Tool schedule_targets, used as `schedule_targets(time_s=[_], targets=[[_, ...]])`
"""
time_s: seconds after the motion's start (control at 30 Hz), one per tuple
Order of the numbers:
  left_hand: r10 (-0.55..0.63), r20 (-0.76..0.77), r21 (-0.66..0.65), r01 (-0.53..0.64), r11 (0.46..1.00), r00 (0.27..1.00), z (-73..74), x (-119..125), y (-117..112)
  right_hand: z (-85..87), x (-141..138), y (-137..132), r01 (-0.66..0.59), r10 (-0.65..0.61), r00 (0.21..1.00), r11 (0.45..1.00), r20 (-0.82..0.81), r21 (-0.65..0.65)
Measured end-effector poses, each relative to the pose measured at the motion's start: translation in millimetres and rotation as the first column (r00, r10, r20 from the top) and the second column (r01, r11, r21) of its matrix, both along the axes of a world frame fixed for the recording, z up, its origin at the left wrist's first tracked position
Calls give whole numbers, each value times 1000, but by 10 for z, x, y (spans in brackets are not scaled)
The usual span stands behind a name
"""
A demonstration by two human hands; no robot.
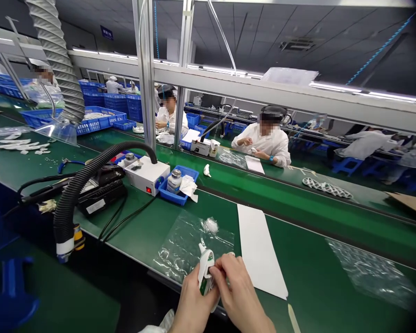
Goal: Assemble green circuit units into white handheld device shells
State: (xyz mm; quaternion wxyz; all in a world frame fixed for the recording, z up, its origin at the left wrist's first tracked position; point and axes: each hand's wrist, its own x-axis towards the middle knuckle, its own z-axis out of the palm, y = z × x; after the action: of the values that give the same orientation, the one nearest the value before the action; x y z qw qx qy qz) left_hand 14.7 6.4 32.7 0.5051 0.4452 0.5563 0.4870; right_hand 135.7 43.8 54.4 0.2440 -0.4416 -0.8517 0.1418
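In front of me, my left hand (196, 296) is closed around a white plastic shell (203, 267) with a narrow pointed tip. Green shows in the opening of the shell. My right hand (236, 283) is closed too, its thumb and fingers pinched at the shell's right edge. Whether a small piece lies between those fingertips is hidden. Just beyond the hands, a clear plastic bag (183, 236) lies flat on the green bench, with a small whitish clump (211, 225) on it. A white sheet (258, 249) lies right of my hands.
At left stand a white box with a red switch (147, 175), a black hose (90, 171) and a blue tray (174, 196) holding a bottle. A white part (207, 170) lies on the green belt (280, 199). Another clear bag (370, 270) lies right. Co-workers sit opposite.
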Motion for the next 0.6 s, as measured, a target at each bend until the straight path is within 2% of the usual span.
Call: schedule_targets(time_s=[0.1,0.17,0.23,0.27,0.33,0.4,0.5,0.6], targets=[[0,-24,33,1,999,1000,-23,-47,-13,58,-80,-90,-63,58,998,987,39,145],[28,31,66,-30,997,999,-111,-99,-2,107,-138,-141,-180,188,982,949,-9,259],[103,113,44,-109,993,988,-219,-173,18,146,-182,-75,-246,272,960,931,-63,270],[159,152,-6,-160,987,976,-264,-220,24,152,-196,27,-224,246,966,949,-77,220],[274,232,-164,-240,957,933,-317,-327,15,117,-207,368,-59,59,998,998,-8,27],[378,299,-314,-283,906,876,-313,-447,-32,19,-207,798,109,-89,977,990,195,-94],[472,333,-371,-347,862,816,-268,-635,-154,-166,-216,1279,205,-170,942,974,289,-94],[529,323,-317,-437,842,785,-279,-823,-280,-264,-282,1327,268,-240,922,962,304,-53]])
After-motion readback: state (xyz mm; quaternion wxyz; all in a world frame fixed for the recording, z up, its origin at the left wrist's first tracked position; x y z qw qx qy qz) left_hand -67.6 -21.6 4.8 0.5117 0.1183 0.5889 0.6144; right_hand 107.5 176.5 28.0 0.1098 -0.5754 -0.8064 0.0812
